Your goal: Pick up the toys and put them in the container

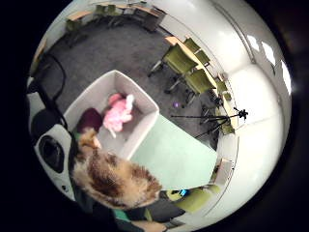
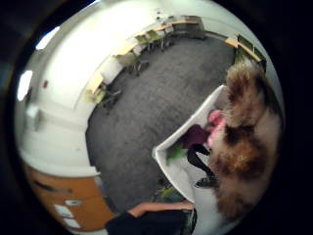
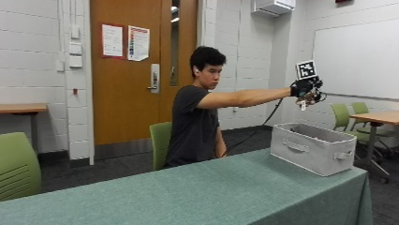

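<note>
Furry brown toy (image 1: 116,181) above grey container (image 3: 312,147) holding pink toy (image 1: 118,115).

Dark grey short-sleeved T-shirt (image 3: 192,126), apparently plain; black glove (image 3: 303,87).

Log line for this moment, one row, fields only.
hand: right hand raised above grey container, holding furry brown toy | in container: pink toy, dark red toy | stage: furry toy not yet dropped

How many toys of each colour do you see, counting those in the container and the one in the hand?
Pink toy, in the grey container: 1
Dark maroon toy, in the container: 1
Green toy, in the container: 1
Brown furry toy, held in the gloved right hand above the container: 1
Total: 4
</note>
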Demonstrator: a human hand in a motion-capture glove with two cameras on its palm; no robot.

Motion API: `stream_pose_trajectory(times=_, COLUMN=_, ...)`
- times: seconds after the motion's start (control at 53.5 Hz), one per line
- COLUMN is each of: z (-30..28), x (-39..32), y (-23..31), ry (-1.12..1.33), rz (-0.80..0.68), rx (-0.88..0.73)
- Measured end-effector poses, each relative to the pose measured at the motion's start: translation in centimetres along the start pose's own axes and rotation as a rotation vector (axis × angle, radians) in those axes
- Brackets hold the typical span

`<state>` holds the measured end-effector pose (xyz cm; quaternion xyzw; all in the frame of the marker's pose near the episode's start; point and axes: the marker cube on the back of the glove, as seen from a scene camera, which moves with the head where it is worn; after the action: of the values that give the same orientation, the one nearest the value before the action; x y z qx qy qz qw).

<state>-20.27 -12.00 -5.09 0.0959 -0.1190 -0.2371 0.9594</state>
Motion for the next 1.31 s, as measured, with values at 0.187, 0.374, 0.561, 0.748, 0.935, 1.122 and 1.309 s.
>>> stream_pose_trajectory(times=0.187, z=2.8, x=-2.1, y=-0.7, ry=-0.046, rz=-0.056, rx=-0.036)
stream_pose_trajectory(times=0.374, z=5.2, x=1.4, y=0.1, ry=0.196, rz=0.161, rx=-0.255)
stream_pose_trajectory(times=0.561, z=4.7, x=3.4, y=1.8, ry=0.191, rz=0.148, rx=-0.252)
stream_pose_trajectory(times=0.748, z=3.8, x=2.2, y=6.0, ry=0.305, rz=0.080, rx=-0.248)
stream_pose_trajectory(times=0.935, z=1.2, x=11.1, y=14.7, ry=0.352, rz=0.182, rx=-0.168)
stream_pose_trajectory(times=1.122, z=0.5, x=18.1, y=23.0, ry=0.409, rz=0.301, rx=-0.164)
stream_pose_trajectory(times=1.309, z=0.1, x=23.7, y=30.6, ry=0.361, rz=0.439, rx=-0.163)
